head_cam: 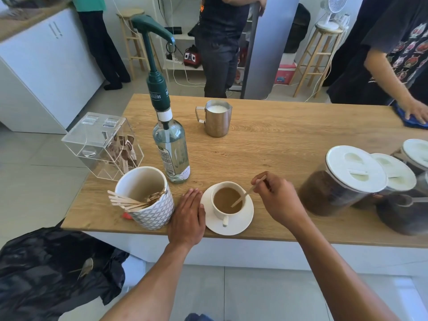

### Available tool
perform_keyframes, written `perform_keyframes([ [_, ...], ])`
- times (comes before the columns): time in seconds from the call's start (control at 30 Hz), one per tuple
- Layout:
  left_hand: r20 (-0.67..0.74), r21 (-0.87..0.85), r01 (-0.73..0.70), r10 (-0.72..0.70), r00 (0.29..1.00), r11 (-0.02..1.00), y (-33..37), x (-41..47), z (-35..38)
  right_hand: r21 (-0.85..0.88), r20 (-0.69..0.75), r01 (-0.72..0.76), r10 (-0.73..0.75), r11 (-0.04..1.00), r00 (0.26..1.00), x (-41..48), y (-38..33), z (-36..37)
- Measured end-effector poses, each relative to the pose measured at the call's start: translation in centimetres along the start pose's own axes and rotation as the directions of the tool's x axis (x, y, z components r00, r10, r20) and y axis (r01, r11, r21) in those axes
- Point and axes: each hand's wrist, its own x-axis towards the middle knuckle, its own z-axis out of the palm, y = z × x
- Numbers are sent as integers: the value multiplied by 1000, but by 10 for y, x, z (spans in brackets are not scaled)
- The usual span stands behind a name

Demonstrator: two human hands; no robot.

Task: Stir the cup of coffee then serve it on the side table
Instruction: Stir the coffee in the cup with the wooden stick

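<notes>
A white cup of light brown coffee stands on a white saucer near the front edge of the wooden counter. My right hand pinches a wooden stir stick whose lower end dips into the coffee. My left hand lies flat on the counter with straight fingers, its edge touching the saucer's left rim. The cup's handle points toward me.
A patterned white holder with several wooden sticks stands left of my left hand. Behind it are a pump bottle, a clear acrylic box and a steel milk jug. Lidded jars crowd the right. A person's hand wipes with a blue cloth at far right.
</notes>
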Motion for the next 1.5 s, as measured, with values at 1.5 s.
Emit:
perform_keyframes([
  [1.5, -16, -15, -1, 1, 1000, 1000, 1, -2, -1, -7, -63, 0, 0, 1000, 998, -6, -1, -2],
])
